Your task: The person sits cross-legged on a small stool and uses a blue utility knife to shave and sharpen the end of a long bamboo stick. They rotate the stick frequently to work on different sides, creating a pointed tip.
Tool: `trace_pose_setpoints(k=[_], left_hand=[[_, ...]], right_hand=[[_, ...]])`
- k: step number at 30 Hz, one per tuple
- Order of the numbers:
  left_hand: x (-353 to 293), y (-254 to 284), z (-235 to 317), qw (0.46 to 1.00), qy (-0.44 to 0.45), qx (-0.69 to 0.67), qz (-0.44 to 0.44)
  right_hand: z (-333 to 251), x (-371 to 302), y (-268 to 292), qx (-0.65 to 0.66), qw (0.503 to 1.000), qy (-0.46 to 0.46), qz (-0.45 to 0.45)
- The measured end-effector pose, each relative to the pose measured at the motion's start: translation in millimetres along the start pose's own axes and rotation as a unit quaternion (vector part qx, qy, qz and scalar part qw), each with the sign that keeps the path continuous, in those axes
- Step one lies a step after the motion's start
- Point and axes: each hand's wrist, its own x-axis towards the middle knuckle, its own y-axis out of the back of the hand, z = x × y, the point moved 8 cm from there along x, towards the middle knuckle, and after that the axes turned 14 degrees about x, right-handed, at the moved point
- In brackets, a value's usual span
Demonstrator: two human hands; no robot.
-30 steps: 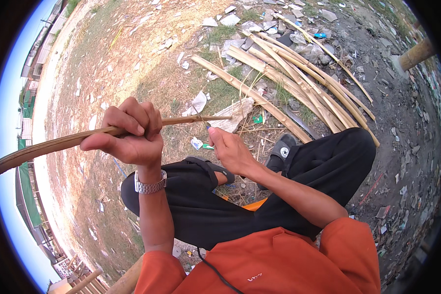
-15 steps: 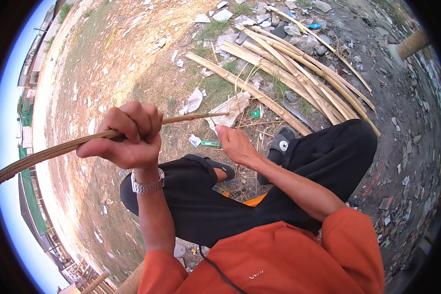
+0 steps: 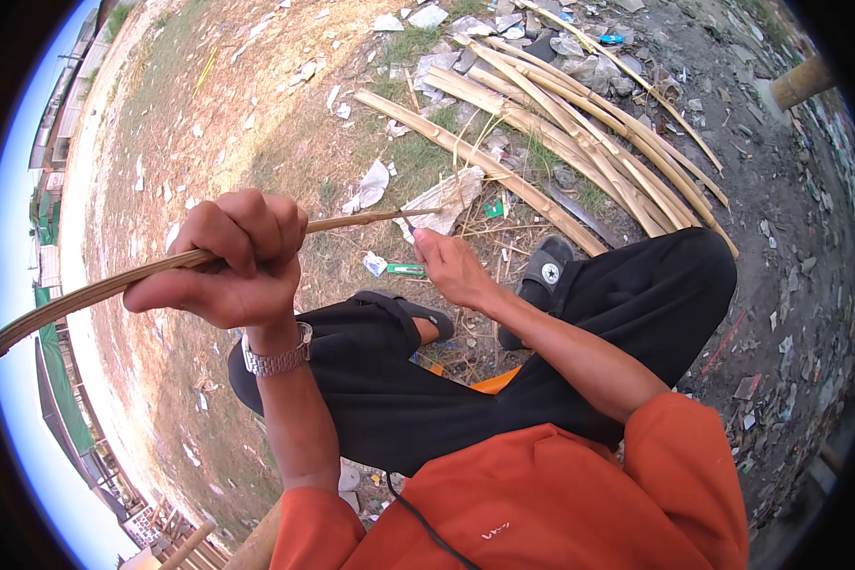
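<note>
My left hand is closed round a long, curved bamboo strip, thumb laid along it. The strip runs from the far left edge through my fist and tapers to a thin tip pointing right. Just under that tip, my right hand pinches a small knife-like tool. Only its thin, dark upper end shows, at or very near the strip; the fingers hide the remainder. A silver watch is on my left wrist.
Split bamboo lengths lie piled on the ground ahead to the right. Beside them is a flat grey blade. A green-and-white slim object and a pale, ragged slab lie between my feet and the pile. Litter is scattered about.
My left hand has shifted slightly left along with the strip. My right hand and its tool have moved a little up and left, staying beneath the tip.
</note>
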Motion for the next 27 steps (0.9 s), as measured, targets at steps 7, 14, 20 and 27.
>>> trace_pose_setpoints(k=[7, 14, 20, 27], left_hand=[[0, 7, -3, 0.999, 0.022, 0.023, 0.007], [2, 6, -2, 1.0, 0.005, -0.028, -0.002], [2, -12, -2, 0.998, 0.0, -0.049, -0.026], [7, -18, -3, 0.999, -0.007, -0.035, -0.034]], right_hand=[[4, 1, 5, -0.016, 0.998, -0.056, -0.005], [-5, 6, 11, -0.097, 0.995, -0.014, -0.015], [27, 0, 16, -0.141, 0.986, -0.086, 0.01], [14, -4, 15, -0.101, 0.992, -0.067, 0.035]])
